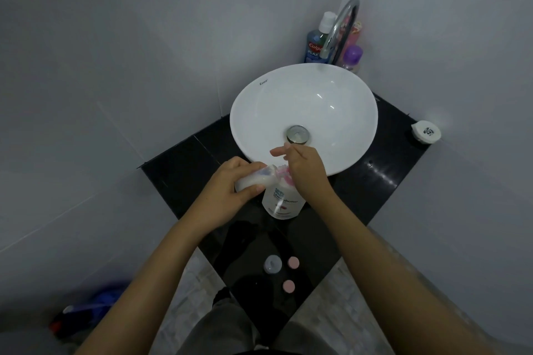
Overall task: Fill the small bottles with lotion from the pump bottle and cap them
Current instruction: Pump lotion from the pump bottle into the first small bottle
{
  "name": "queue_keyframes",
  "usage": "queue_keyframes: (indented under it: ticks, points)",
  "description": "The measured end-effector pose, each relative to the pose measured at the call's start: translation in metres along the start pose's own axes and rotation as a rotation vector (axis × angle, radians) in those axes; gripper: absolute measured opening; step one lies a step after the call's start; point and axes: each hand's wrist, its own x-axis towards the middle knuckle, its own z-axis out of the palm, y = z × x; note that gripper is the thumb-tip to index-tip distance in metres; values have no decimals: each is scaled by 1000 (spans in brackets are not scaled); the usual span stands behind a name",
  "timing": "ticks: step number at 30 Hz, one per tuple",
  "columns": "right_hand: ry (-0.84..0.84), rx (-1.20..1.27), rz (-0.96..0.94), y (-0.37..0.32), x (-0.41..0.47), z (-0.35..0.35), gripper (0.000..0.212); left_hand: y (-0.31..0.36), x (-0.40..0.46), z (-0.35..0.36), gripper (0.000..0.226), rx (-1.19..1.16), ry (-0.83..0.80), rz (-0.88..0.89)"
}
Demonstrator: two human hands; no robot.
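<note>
A white pump bottle with a pink pump head stands on the black counter in front of the basin. My left hand grips a small clear bottle, tilted on its side with its mouth against the pink nozzle. My right hand rests on top of the pump head and hides most of it. Near the counter's front corner lie a greyish round cap and two pink caps.
A white oval basin with a metal drain fills the counter's middle. Behind it rise a chrome faucet, a blue mouthwash bottle and a purple-capped bottle. A round white container sits at the right corner.
</note>
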Motion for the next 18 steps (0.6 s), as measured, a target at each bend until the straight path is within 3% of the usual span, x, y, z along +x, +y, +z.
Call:
queue_keyframes:
  ticks: [8,14,18]
  points:
    - [-44,-20,-76,-20,0,-15,32,5,-4,-4,36,-8,32,39]
    - [9,89,1,-5,2,-5,36,-1,-1,0,36,-26,26,17]
    - [35,19,13,4,2,1,38,-5,-1,1,38,-38,0,14]
